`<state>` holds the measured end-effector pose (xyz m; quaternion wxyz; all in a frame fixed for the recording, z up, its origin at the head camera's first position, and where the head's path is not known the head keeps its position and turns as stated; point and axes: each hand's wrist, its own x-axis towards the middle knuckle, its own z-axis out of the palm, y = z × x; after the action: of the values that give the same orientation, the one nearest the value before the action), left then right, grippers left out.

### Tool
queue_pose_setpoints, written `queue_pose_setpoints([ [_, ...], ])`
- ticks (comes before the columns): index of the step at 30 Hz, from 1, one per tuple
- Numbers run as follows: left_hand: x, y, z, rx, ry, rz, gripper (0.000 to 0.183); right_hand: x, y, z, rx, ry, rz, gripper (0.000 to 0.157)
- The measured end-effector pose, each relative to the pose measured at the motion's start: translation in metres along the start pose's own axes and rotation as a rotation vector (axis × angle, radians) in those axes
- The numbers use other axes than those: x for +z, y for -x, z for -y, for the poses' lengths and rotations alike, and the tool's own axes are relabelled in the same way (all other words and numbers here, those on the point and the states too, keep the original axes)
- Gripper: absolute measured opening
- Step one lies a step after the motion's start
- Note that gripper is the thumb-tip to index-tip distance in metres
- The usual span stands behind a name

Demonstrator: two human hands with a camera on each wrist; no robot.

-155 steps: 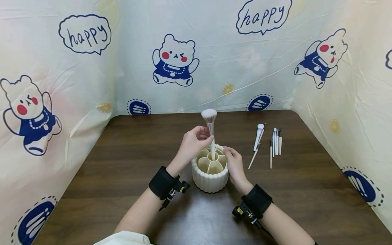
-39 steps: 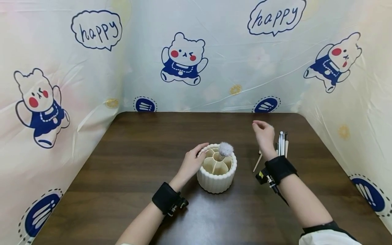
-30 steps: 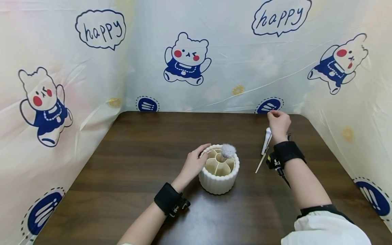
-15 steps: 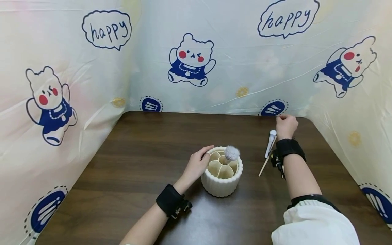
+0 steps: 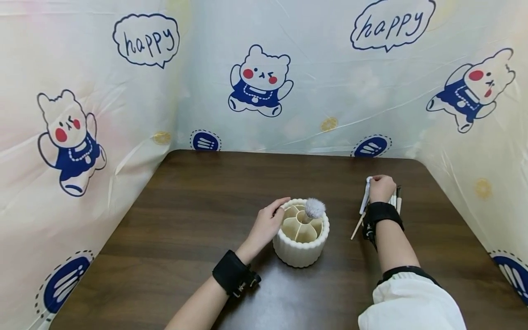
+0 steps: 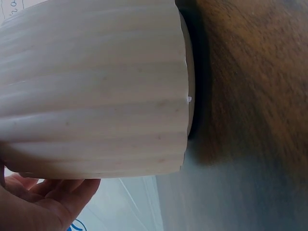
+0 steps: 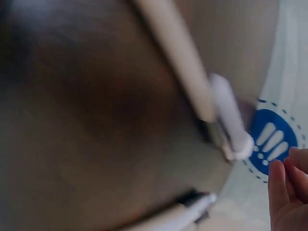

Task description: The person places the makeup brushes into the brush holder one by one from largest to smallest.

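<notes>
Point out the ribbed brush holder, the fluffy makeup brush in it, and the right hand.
Ribbed brush holder [image 5: 300, 253]: head view, front outer wall.
Fluffy makeup brush [image 5: 315, 208]: head view, bristle head.
Right hand [image 5: 382, 188]: head view, back of the hand.

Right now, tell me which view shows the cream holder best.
The head view: the cream holder shows its rim and compartments. The left wrist sees mainly its ribbed side, close up; the right wrist, none.

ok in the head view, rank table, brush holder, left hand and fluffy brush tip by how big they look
Largest to smallest:
1. Table
2. Brush holder
3. Left hand
4. Fluffy brush tip
</notes>
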<state>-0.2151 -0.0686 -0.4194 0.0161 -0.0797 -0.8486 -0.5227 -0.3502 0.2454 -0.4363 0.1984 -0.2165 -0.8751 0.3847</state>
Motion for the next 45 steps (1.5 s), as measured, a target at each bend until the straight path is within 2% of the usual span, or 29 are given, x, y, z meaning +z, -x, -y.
queue_pose_setpoints([
  [4, 0.001, 0.002, 0.0, 0.009, 0.005, -0.001, 0.04, 0.007, 0.006, -0.011, 0.025, 0.033, 0.038, 0.026],
  [8, 0.003, 0.003, -0.001, 0.016, 0.012, 0.008, 0.041, 0.009, 0.01, -0.016, 0.035, 0.057, 0.041, 0.027],
  [12, 0.003, 0.004, -0.003, 0.003, 0.028, 0.024, 0.041, 0.008, 0.01, -0.018, 0.017, 0.118, 0.052, 0.03],
  [20, 0.004, 0.005, -0.005, -0.009, 0.04, 0.041, 0.041, 0.01, 0.004, -0.023, 0.018, 0.221, 0.132, 0.028],
  [28, 0.004, 0.006, -0.007, -0.009, 0.054, 0.054, 0.041, 0.009, 0.0, -0.024, 0.026, 0.306, 0.208, 0.039],
  [34, 0.004, 0.005, -0.005, -0.002, 0.051, 0.054, 0.041, 0.006, 0.001, -0.022, 0.048, 0.272, 0.211, 0.039],
  [40, 0.002, 0.002, -0.003, -0.003, 0.034, 0.02, 0.041, -0.002, -0.001, -0.014, 0.134, 0.163, 0.249, 0.039],
  [45, 0.001, 0.001, 0.0, -0.004, 0.025, 0.003, 0.041, -0.011, -0.006, -0.006, 0.19, 0.113, 0.283, 0.044],
])
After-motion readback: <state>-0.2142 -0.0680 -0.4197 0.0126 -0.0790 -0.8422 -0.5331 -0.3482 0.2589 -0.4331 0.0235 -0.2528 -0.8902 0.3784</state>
